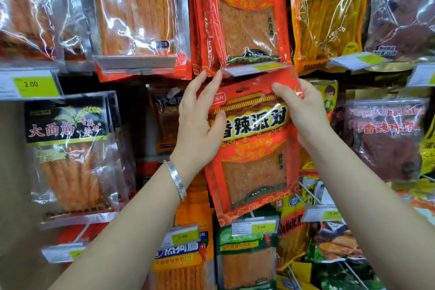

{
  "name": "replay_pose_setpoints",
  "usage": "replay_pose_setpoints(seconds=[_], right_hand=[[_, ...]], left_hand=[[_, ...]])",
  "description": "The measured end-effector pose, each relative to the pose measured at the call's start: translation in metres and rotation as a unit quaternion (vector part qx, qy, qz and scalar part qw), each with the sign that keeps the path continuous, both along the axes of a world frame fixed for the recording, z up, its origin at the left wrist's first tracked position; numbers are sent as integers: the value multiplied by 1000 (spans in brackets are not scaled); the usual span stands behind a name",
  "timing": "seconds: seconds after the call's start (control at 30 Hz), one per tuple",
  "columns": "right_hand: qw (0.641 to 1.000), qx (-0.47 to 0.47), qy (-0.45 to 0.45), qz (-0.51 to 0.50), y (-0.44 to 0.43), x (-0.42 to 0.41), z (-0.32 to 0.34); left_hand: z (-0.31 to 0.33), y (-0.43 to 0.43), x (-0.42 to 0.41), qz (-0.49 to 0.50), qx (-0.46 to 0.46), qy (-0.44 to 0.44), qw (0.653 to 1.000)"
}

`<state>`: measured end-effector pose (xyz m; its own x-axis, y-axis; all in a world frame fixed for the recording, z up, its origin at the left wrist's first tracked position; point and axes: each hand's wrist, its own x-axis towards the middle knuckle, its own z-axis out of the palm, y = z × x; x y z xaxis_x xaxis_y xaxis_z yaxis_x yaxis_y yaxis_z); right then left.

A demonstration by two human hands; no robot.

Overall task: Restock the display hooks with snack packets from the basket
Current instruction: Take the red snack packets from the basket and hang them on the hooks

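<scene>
As left grip (pixel 200 122) pinches packet (pixel 254 172), right grip (pixel 303 110) too

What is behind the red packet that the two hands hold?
Behind the red packet, a dark packet shows at the left and a yellow cartoon packet at the right; the rest is covered.

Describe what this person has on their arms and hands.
Both forearms are bare, with no sleeves in view, and neither the left hand nor the right hand wears a glove. A wide, plain silver bangle circles the left wrist. No rings show.
</scene>
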<state>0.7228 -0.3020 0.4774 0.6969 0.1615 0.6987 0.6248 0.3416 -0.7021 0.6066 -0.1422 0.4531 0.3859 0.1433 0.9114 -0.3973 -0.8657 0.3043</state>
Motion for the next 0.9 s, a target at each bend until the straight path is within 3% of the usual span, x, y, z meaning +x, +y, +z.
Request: replay_pose_setpoints(seconds=[0.2, 0.73, 0.83, 0.9], right_hand=[[997, 43, 55, -12, 3, 6, 5], [996, -17, 43, -70, 12, 23, -7], [987, -76, -13, -144, 18, 31, -14], [972, -112, -29, -204, 22, 34, -25]], left_hand=[[3, -3, -1, 4, -2, -19, 1000], [1, 0, 11, 3, 5, -43, 999], [-10, 5, 19, 18, 27, -43, 999], [-25, 12, 26, 33, 39, 10, 999]])
